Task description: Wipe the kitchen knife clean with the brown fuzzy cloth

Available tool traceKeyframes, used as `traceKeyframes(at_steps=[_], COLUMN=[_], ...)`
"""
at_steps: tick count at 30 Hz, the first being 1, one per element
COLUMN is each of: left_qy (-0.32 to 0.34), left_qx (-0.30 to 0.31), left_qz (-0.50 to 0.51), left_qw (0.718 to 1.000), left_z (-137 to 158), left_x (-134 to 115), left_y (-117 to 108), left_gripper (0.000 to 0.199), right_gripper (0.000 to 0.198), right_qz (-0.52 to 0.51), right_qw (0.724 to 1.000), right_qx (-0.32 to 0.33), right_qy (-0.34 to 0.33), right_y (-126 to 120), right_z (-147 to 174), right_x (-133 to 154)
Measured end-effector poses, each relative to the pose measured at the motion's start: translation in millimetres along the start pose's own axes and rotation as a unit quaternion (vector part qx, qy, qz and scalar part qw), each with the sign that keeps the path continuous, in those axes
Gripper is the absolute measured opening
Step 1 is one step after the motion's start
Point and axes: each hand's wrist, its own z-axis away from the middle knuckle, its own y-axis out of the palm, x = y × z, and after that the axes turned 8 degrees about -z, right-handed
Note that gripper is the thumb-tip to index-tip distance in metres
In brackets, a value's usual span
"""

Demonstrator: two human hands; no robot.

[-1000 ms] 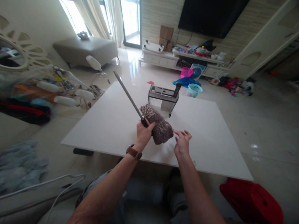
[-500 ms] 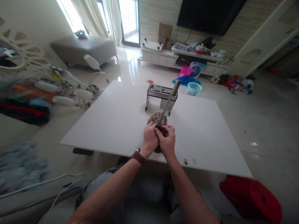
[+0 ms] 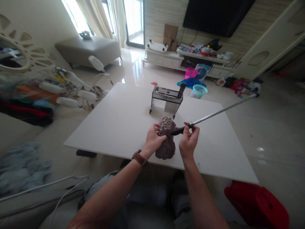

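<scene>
A brown-and-beige chenille duster head [image 3: 166, 146] is above the near part of the white table. My left hand [image 3: 154, 136] is closed round its left side, thumb on the front. My right hand [image 3: 190, 140] grips the duster's pole [image 3: 216, 113] at the black section beside the head. The silver pole slants up to the right, past the table's edge. The black end touches or lies just against the head; I cannot tell how they join. Beyond the duster stands a clear and dark rack [image 3: 166, 93] with slots and a dark upright piece [image 3: 182, 90] in it.
The white table [image 3: 107, 127] spreads around my hands. A small pale item [image 3: 198, 165] lies near its front edge. On the floor beyond are a light-blue basket [image 3: 199, 91] and a pink basket [image 3: 191, 73]. A red object [image 3: 258, 203] sits at lower right.
The pole has swung from nearly upright, leaning slightly right, to a low slant far to the right. My hands have parted, the right one moving right, and more of the duster head shows.
</scene>
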Motion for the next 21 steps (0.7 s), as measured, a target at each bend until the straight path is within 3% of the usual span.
traceKeyframes(at_steps=[3,6,9,15,21], left_qy=[-0.083,-0.157,-0.186,-0.15,-0.025], left_qx=[-0.02,-0.016,-0.018,-0.072,-0.073], left_qz=[0.127,0.256,0.345,0.41,0.396], left_qw=[0.988,0.954,0.92,0.897,0.915], left_z=[-12,-23,-31,-40,-35], left_x=[1,0,-1,-4,-20], left_y=[-11,-22,-29,-33,-33], left_gripper=[0.044,0.028,0.019,0.024,0.036], right_gripper=[0.02,0.019,0.018,0.02,0.015], right_qz=[-0.005,0.015,0.046,0.144,0.161], right_qw=[1.0,0.999,0.999,0.98,0.961], right_qx=[-0.018,-0.028,0.009,0.123,0.208], right_qy=[-0.002,-0.005,0.012,0.06,0.089], right_y=[-9,-14,-14,-3,16], right_z=[-6,-7,-4,15,37], right_x=[0,-2,-6,-9,-10])
